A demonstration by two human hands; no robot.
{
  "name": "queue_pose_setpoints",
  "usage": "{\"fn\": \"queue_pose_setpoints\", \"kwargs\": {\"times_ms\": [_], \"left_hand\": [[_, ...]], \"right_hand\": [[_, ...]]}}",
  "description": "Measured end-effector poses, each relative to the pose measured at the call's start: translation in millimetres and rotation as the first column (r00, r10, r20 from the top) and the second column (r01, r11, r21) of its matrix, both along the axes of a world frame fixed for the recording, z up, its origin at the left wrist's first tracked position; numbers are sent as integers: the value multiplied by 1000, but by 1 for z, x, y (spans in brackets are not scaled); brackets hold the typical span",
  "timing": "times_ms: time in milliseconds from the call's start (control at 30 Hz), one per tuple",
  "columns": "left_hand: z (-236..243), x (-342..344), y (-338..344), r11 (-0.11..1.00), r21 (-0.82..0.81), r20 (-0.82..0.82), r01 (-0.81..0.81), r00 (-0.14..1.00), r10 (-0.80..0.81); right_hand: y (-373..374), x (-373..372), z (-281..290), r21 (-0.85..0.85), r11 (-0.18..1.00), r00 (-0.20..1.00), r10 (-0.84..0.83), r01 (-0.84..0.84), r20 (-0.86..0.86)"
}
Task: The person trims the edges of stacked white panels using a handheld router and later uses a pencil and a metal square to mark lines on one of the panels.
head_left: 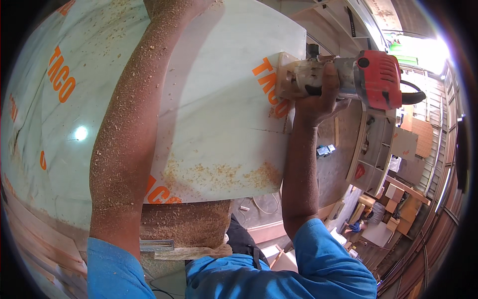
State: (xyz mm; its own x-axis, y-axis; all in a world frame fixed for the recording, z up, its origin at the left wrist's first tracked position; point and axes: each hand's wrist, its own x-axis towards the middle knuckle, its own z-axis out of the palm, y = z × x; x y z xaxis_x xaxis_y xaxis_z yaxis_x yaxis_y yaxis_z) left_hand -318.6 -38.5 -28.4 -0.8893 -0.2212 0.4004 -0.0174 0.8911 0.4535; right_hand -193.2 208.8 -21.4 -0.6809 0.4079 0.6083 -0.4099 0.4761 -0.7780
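Note:
My right hand is wrapped around the body of a trim router with a red motor housing and a clear base. The router lies on its side, its base against the right edge of a large white marble-patterned panel. At the top edge of the picture, my left hand is cut off; its fingers are out of sight. The left forearm, dusted with wood shavings, stretches across the panel.
Sawdust is scattered near the panel's front edge. Beneath it shows a dusty brown support. To the right, a cabinet frame stands on the floor, with stacked boards beyond. A small blue-and-white object lies on the floor.

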Motion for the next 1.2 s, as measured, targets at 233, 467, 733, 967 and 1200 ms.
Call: {"fn": "queue_pose_setpoints", "kwargs": {"times_ms": [233,467,733,967,1200], "left_hand": [[2,1,1,1000,-4,21,5,1000,-5],[-1,2,-3,995,102,6,3,1000,-4],[7,1,2,993,113,39,-34,999,30],[10,2,5,990,112,75,-82,994,74],[8,4,6,993,87,42,-85,996,82]], "right_hand": [[-1,-12,-3,-143,990,997,3,-13,-72],[-1,-7,-2,-123,992,999,36,-40,-38],[9,6,3,261,965,999,-32,35,-16],[-9,46,10,-12,998,997,55,-54,52],[-15,82,9,-343,933,985,148,-110,85]]}}
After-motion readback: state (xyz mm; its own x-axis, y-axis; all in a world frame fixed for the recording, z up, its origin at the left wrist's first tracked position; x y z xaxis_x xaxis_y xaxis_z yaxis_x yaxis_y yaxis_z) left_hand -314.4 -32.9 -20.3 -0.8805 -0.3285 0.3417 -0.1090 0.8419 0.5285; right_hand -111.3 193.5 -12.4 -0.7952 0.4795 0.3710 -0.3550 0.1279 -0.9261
